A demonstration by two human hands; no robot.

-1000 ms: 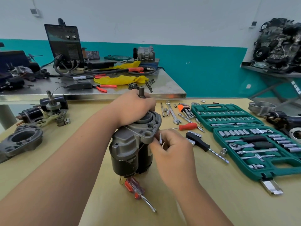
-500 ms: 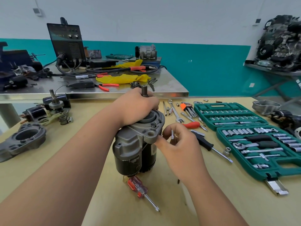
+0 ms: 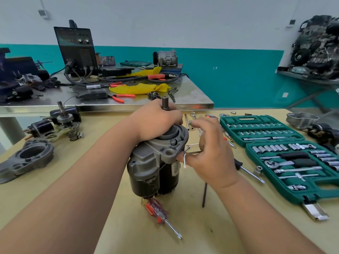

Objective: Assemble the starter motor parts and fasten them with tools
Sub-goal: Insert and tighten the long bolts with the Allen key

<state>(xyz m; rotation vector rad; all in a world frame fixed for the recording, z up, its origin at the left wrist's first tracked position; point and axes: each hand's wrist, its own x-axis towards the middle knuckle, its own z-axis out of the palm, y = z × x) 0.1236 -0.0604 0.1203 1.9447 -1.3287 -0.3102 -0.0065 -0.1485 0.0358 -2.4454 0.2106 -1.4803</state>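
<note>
Your left hand [image 3: 156, 121] wraps the top of the motor [image 3: 152, 167], which stands upright on the wooden table [image 3: 198, 233], while your right hand [image 3: 211, 154] pinches a bent key [image 3: 185, 159] beside its flange. A red screwdriver [image 3: 157, 210] lies at the motor's base, and the open green socket case [image 3: 326, 188] sits near your right hand.

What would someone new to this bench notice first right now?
The starter motor stands upright mid-table, with the left hand gripping its top around the shaft. Right beside it, the right hand pinches a small L-shaped hex key. An open green socket set lies to the right, and a red-handled screwdriver lies just in front of the motor.
</note>
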